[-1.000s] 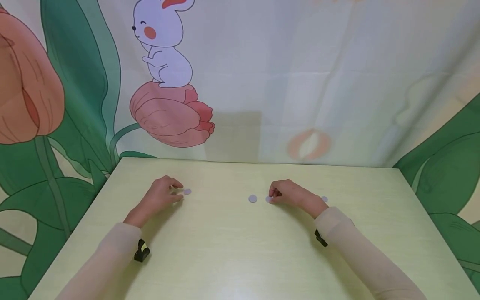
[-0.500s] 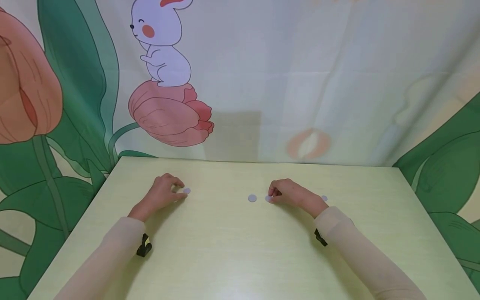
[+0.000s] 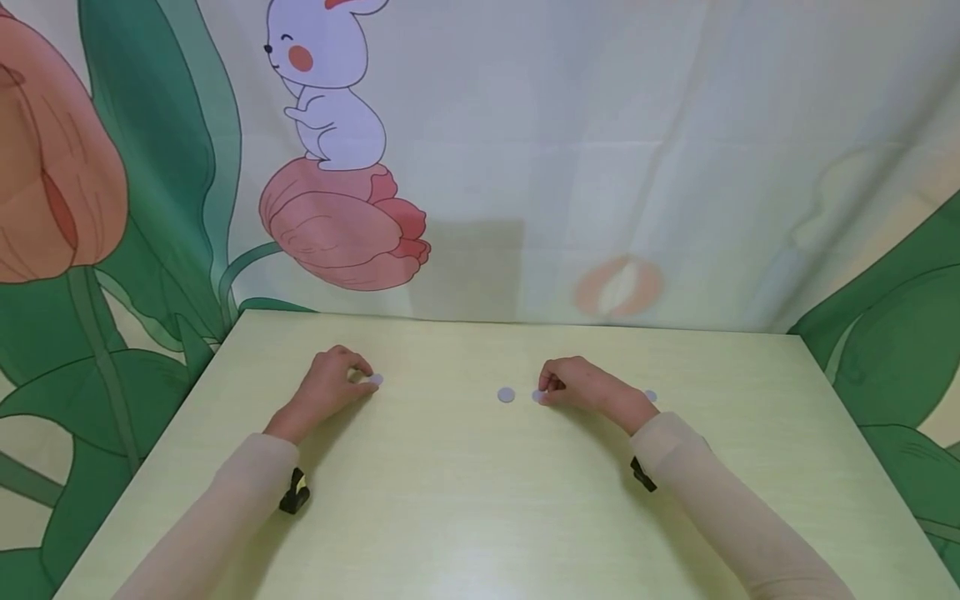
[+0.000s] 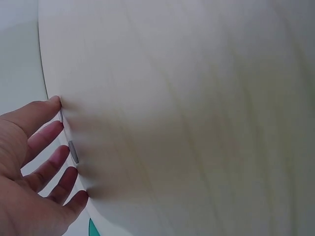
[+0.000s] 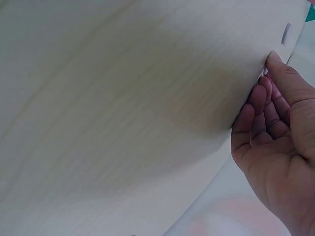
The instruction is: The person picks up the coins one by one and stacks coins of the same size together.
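Observation:
Small pale lilac round discs lie on a light wood-grain table. On the left, my left hand (image 3: 330, 387) has thumb and index finger at opposite edges of one disc (image 3: 377, 379), pinching it at the tabletop. A second disc (image 4: 73, 152) shows by the other fingertips of that hand in the left wrist view. My right hand (image 3: 577, 385) pinches another disc (image 3: 537, 397) between thumb and curled fingers; in the right wrist view the fingers mostly hide it. Just left of the right hand lies a separate disc (image 3: 506, 395).
One more disc (image 3: 651, 396) lies behind the right wrist. The table (image 3: 465, 500) ends at a back edge, where a printed curtain (image 3: 465, 125) with a rabbit and tulips hangs. Beige sleeves and black wrist straps cover both wrists.
My left hand has moved slightly right, and its thumb and index finger have closed on the disc beside it. The right hand stays in place, still pinching its disc.

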The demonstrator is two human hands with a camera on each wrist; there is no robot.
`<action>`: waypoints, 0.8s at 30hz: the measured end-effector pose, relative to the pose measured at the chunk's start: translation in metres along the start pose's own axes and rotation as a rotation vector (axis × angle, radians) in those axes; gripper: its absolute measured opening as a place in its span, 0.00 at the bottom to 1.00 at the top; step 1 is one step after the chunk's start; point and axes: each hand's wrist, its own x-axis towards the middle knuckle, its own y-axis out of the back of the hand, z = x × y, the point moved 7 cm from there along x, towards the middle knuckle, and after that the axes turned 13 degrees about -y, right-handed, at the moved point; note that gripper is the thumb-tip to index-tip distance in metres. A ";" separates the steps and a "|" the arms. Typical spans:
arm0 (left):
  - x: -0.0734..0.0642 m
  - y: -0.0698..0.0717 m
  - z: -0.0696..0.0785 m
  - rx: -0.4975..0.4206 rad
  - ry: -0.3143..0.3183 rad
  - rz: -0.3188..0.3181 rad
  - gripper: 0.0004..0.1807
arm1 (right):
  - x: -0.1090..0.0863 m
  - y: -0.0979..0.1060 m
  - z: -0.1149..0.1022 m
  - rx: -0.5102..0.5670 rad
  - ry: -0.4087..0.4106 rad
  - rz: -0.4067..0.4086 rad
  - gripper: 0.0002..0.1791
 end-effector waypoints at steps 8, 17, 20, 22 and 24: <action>0.004 -0.001 0.006 0.001 -0.039 0.001 0.13 | 0.000 0.002 0.000 -0.002 -0.002 0.008 0.07; 0.008 -0.006 0.010 0.028 -0.055 -0.022 0.13 | 0.000 0.001 0.001 0.003 0.000 0.005 0.06; 0.008 -0.006 0.012 0.029 -0.069 -0.022 0.12 | 0.000 0.001 0.001 0.004 0.008 0.005 0.06; 0.008 -0.006 0.014 0.023 -0.074 -0.020 0.12 | 0.000 0.000 0.001 0.000 0.011 0.006 0.06; 0.008 -0.005 0.015 0.019 -0.074 -0.019 0.12 | 0.000 0.001 0.000 -0.007 0.019 0.009 0.06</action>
